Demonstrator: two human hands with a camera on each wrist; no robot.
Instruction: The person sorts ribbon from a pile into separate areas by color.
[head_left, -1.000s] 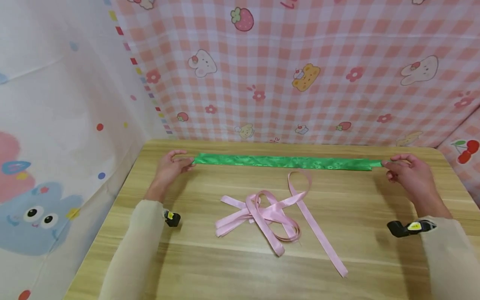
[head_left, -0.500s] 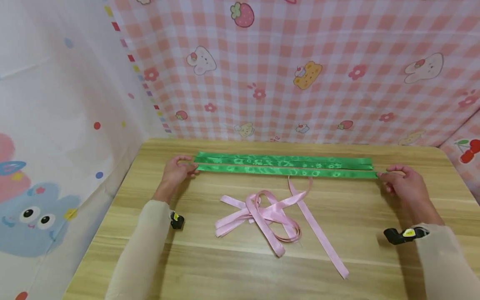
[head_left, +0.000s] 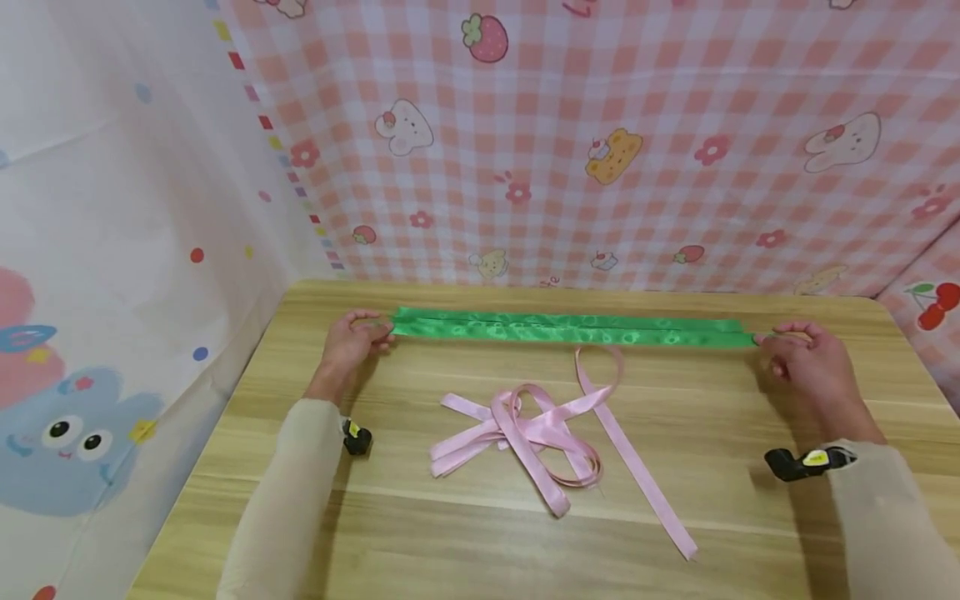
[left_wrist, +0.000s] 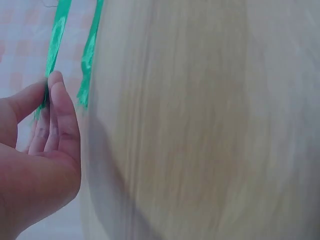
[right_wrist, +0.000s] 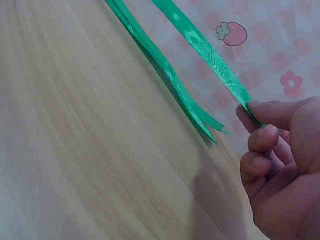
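A green satin ribbon (head_left: 525, 332) is stretched straight across the far part of the table. My left hand (head_left: 351, 346) pinches its left end between thumb and fingers, and my right hand (head_left: 813, 362) pinches its right end. In the right wrist view the held ribbon (right_wrist: 207, 55) is raised above the table, apart from more green ribbon (right_wrist: 170, 75) lying along the far edge. The left wrist view shows the pinched end (left_wrist: 56, 40) beside another frayed green end (left_wrist: 88, 65). Nearer the middle lies a loosely looped pink ribbon (head_left: 528, 446).
One pink tail (head_left: 645, 479) runs toward the front right of the wooden table (head_left: 420, 542). A pink checked cloth (head_left: 525, 108) hangs right behind the table's far edge, and a white printed cloth (head_left: 150, 217) hangs at the left.
Both hands, holding the green ribbon taut, came nearer and slightly inward, then went back a little toward the far edge. The pink ribbon has stayed in place.
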